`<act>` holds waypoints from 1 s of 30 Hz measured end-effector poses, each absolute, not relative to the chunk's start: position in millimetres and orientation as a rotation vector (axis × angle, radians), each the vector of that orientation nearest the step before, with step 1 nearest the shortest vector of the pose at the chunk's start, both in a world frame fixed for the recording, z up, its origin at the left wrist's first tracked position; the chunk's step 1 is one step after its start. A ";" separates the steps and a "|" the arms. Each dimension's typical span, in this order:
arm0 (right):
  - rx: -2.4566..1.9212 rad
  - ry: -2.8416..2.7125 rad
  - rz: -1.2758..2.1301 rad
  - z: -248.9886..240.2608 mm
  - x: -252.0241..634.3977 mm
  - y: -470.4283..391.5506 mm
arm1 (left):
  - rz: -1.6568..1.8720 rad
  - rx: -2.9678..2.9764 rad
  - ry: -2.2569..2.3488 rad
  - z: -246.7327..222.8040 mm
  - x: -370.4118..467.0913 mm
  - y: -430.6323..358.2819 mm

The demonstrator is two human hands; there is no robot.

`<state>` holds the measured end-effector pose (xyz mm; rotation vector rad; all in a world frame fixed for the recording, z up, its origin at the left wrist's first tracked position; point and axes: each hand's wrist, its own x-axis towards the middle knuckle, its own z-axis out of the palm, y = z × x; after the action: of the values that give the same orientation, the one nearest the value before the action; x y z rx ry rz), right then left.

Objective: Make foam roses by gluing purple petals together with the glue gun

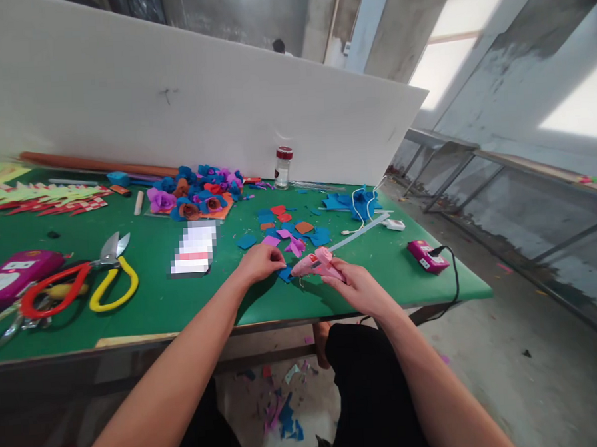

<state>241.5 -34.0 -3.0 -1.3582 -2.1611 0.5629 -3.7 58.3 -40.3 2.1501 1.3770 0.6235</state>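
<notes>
My right hand (358, 284) is wrapped round the handle of a pink hot glue gun (313, 264), its nozzle pointing left. A long translucent glue stick (362, 232) sticks out of the gun's back end. Just left of the nozzle, my left hand (260, 263) pinches a small blue paper piece (284, 275) close to the table. Beyond both hands lie loose cut pieces, among them a blue piece (246, 241), a brown piece (304, 227) and a red piece (278, 210). A purple paper flower (295, 246) lies just behind the gun's nozzle.
Finished paper flowers (197, 194) are heaped at the back, near a red-lidded jar (284, 167). Large scissors (110, 250) lie on the left of the green table (157, 311). At the right edge sits a magenta box (428, 257) with a black cable. A white board (197, 102) stands behind.
</notes>
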 end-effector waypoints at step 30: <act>-1.383 -2.213 0.489 -3.1 243.7 -34.8 | 0.603 2.160 1.380 -42.7 -4.0 61.1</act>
<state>243.7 -34.8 -3.1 -1.3827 -2.2133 0.4892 -4.0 61.1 -42.7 2.1603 1.3799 0.6033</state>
